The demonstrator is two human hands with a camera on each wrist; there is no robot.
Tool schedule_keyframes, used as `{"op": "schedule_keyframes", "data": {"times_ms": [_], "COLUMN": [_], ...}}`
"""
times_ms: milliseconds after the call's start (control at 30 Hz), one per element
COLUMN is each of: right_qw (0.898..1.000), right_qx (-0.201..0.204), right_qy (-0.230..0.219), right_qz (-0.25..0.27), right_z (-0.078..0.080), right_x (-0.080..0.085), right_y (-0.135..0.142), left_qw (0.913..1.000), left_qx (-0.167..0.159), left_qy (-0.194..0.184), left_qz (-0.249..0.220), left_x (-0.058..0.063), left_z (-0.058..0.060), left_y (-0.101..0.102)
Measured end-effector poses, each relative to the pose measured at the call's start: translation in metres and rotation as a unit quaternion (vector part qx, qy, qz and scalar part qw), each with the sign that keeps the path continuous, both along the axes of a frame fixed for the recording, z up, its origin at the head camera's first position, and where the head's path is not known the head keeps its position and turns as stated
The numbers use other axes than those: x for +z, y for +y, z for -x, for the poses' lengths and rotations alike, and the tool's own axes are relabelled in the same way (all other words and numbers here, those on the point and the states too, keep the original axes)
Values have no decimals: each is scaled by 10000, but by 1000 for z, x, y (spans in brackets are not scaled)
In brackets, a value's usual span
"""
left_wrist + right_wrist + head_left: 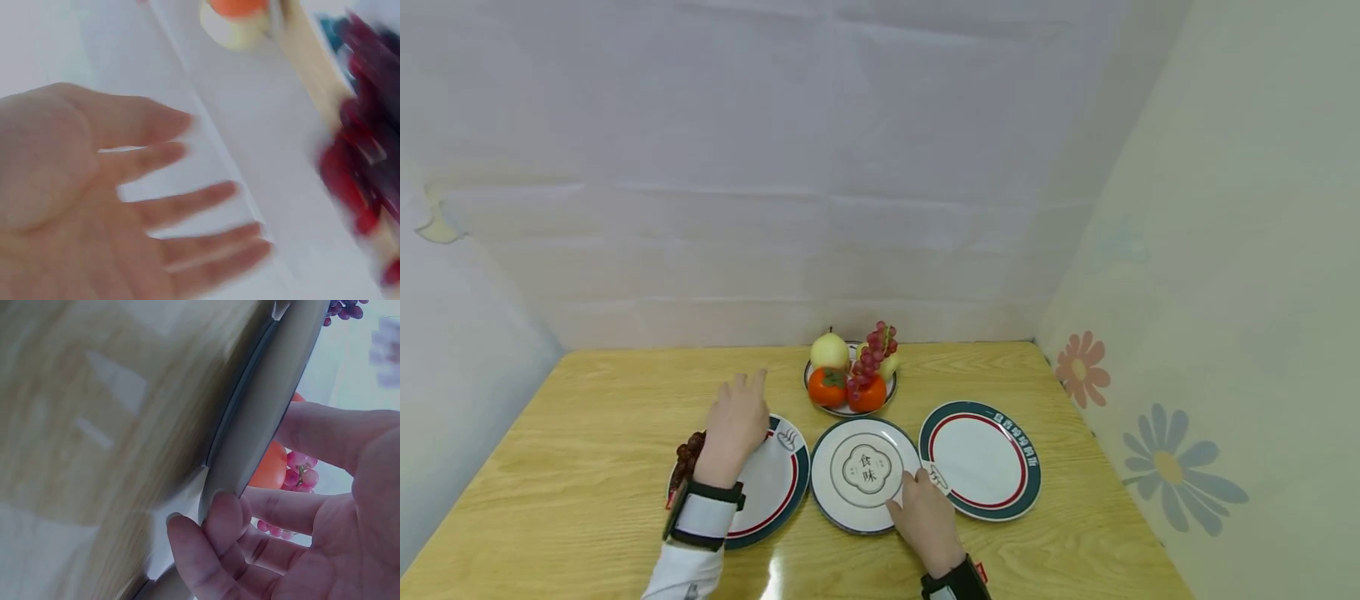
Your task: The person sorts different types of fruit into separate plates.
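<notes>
My left hand (735,429) is over the left plate (767,500), a white one with a green rim and red ring. Its fingers are extended, and the blurred left wrist view shows the palm with nothing in it. Dark red grapes (687,458) lie on that plate, partly hidden by the hand and wrist; they also fill the right side of the left wrist view. My right hand (922,517) pinches the lower right rim of the middle plate (835,467), which bears a printed flower-shaped emblem. In the right wrist view, fingers curl under this plate's edge (265,406).
Behind the middle plate stands a small fruit plate (820,407) with a yellow pear (830,352), orange persimmons (828,387) and pink grapes (872,358). A green-rimmed plate (973,462) sits to the right. Walls border the wooden table (587,467) at the back and right.
</notes>
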State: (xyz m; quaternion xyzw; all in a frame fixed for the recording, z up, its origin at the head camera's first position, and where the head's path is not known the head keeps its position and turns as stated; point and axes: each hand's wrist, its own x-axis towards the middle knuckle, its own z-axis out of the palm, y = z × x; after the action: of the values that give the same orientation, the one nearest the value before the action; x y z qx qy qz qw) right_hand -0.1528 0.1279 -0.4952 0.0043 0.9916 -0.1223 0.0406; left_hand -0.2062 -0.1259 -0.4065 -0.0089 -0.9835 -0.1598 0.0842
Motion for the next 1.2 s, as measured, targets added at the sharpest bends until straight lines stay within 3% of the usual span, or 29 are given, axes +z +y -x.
{"op": "schedule_keyframes", "data": {"times_ms": [100,233,300,367,533,733,867,967,1067,1200], "right_qw": [10000,9995,9988,9978,9966,9950,9923,9924,9927,9916], "right_qx": [27,11,-94,-231,-349,-611,-981,-1001,-921,-933], "right_qy": [47,278,435,566,503,276,129,86,-44,-213], "right_qz": [31,169,223,274,545,745,739,705,774,875], "right_z": [0,-2,-6,-10,-15,-15,-13,-11,-9,-7], "right_x": [0,-2,-2,-3,-2,0,2,3,5,7], "right_y": [1,2,2,2,-5,-11,-12,-11,-8,-5], "left_qw": [9971,9907,9888,9881,9920,9881,9900,9931,9939,9919], "left_qx": [-523,-1107,-1247,-1295,-1003,-909,-880,-824,-767,-848], "left_qy": [560,788,807,786,528,699,677,502,445,718], "left_qz": [34,91,171,273,560,1023,873,664,663,612], "left_x": [0,-7,-12,-19,-38,-51,-48,-43,-36,-28], "left_z": [26,58,71,83,104,111,110,108,101,83], "left_y": [34,78,95,107,117,115,109,100,87,69]}}
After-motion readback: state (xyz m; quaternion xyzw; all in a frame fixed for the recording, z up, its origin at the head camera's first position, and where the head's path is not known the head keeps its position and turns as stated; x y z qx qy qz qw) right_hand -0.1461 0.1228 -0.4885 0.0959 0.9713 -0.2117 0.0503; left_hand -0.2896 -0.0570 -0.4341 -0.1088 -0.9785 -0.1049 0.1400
